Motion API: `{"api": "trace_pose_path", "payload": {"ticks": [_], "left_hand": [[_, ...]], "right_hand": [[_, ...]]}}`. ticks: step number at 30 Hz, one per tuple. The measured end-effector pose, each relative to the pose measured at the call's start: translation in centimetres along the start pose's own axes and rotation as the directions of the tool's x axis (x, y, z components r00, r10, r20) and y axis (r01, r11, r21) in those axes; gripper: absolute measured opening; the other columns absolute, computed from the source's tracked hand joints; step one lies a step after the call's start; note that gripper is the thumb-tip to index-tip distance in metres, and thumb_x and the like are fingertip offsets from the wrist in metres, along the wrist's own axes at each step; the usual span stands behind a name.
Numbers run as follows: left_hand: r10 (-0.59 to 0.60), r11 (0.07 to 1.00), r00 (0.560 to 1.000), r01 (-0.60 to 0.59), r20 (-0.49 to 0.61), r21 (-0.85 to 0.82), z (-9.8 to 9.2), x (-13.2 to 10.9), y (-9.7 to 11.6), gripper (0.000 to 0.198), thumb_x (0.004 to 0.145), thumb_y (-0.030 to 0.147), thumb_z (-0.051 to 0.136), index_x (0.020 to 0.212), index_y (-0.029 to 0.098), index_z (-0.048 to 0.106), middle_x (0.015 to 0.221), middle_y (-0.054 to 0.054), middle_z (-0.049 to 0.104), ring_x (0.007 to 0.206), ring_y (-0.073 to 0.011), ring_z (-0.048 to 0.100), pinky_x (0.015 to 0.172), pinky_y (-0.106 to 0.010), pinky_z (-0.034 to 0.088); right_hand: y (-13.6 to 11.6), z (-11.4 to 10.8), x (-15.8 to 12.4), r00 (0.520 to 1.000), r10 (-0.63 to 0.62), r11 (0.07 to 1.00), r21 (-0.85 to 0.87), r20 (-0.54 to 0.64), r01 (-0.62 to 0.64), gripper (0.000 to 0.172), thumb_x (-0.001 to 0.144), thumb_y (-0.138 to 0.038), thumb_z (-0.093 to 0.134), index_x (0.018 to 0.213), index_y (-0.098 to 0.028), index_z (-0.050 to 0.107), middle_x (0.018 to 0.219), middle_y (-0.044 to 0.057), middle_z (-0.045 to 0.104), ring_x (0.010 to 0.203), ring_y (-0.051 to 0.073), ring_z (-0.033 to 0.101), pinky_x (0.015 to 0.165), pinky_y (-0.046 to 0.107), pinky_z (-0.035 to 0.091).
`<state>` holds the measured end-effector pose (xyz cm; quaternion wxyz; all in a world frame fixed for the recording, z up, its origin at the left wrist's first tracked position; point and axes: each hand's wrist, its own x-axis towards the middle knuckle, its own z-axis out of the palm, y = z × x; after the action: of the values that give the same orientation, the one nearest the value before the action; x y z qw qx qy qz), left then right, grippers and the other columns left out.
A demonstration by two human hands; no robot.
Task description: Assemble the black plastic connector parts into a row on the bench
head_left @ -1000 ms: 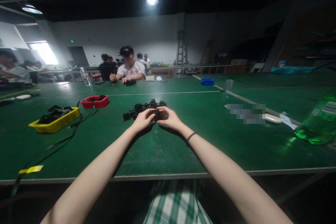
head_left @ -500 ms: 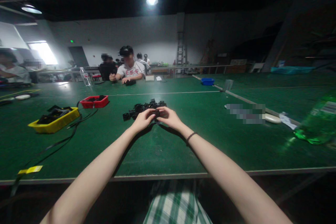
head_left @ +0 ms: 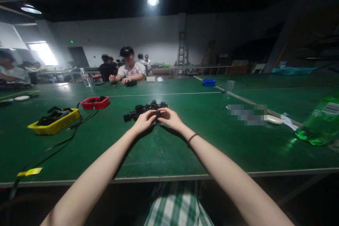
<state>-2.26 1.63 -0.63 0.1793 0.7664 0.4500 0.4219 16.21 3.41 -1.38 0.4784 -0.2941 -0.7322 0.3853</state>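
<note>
Both hands meet over the middle of the green table, fingertips closed on a small black part (head_left: 158, 113). My left hand (head_left: 144, 120) pinches it from the left, and my right hand (head_left: 171, 118) grips it from the right. Fingers cover much of the part, so its exact kind does not show. Just behind the hands lies a cluster of similar small black parts (head_left: 137, 109), several of them blocky with openings. A dark band circles my right wrist.
To the left stand a yellow tray (head_left: 59, 125) and a red tray (head_left: 99, 105), both holding black parts, with a black cable (head_left: 71, 135) alongside. A green bottle (head_left: 319, 127) is at the right. Farther back are a blue tray (head_left: 209, 83) and a seated person (head_left: 134, 72).
Hardly anything differs. Both hands keep the same hold on the small black part; the view has shifted very slightly.
</note>
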Motion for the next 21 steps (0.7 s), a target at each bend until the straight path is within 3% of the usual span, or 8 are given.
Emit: {"api": "trace_pose_path", "payload": {"ticks": [21], "left_hand": [[0.003,1.000,1.000,-0.003,0.016,-0.010,0.08,0.11,-0.34,0.043,0.085,0.037,0.052,0.119,0.014,0.062,0.121,-0.011,0.066,0.111,-0.0256,0.062,0.100,-0.040,0.046]], "right_hand": [[-0.50,-0.05,-0.09,1.000,-0.017,0.999,-0.048,-0.017,0.016,0.039,0.073,-0.011,0.066,0.111,-0.019,0.061,0.104,0.007,0.068,0.096,0.018,0.065,0.091,0.039,0.051]]}}
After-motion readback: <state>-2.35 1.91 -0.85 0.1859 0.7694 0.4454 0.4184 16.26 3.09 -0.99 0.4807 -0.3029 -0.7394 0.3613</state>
